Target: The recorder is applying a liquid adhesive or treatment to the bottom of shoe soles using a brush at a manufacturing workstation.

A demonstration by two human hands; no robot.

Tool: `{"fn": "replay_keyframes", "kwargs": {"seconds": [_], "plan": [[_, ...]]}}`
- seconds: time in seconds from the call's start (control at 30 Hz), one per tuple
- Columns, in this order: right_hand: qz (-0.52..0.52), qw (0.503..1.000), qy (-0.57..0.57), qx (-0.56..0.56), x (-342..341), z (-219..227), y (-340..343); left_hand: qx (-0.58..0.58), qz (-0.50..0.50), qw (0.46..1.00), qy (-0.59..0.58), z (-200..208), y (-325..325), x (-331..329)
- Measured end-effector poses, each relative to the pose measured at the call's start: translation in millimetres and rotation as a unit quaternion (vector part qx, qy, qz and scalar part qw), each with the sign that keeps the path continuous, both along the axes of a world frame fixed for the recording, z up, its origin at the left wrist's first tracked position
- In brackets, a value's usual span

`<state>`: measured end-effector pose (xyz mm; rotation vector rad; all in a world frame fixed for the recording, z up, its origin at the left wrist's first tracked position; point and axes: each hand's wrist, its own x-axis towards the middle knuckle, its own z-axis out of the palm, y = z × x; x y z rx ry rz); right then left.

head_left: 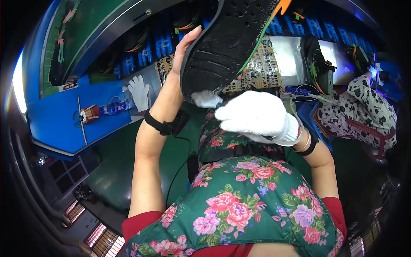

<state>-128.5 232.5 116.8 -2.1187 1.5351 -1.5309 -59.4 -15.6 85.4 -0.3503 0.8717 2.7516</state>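
Note:
My bare left hand (pixel 183 49) holds a black shoe (pixel 218 60) by its left edge, with its underside turned up toward me. The shoe has a green line along its right edge, an orange part at the far end, small round holes and shiny, wet-looking streaks. In a white knitted glove, my right hand (pixel 254 115) is closed around the dark handle of a small brush. The pale, motion-blurred head of the brush (pixel 206 99) is at the near end of the shoe, apparently touching it. Most of the handle is hidden by the glove.
A blue side table (pixel 64 124) at left carries a white glove (pixel 139 92), a plastic bottle (pixel 114 107) and a red-and-yellow container (pixel 89 113) with a stick. Beyond the tape-covered ledge (pixel 269 64), other shoes (pixel 319 66) stand along blue holders. A person in patterned clothing (pixel 353 115) sits at right.

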Motion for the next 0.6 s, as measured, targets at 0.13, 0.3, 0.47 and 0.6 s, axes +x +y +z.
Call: {"fn": "replay_keyframes", "kwargs": {"seconds": [0.13, 0.3, 0.47, 0.6], "plan": [[0.008, 0.973, -0.230, 0.009, 0.0, -5.3, 0.5, 0.088, -0.009, 0.996, 0.019, -6.8, -5.7, 2.0], [0.030, 0.937, -0.334, 0.095, 11.2, -12.9, -4.2, 0.137, 0.025, 0.989, 0.050, -14.3, -10.2, 4.6], [-0.109, 0.958, -0.263, 0.036, -16.8, -11.0, -17.4, 0.336, 0.180, 0.923, -0.047, -27.6, 19.4, 30.0], [-0.268, 0.961, -0.051, -0.037, -48.9, -11.6, -30.8, 0.226, 0.078, 0.971, -0.016, -36.5, 40.4, 65.2]]}}
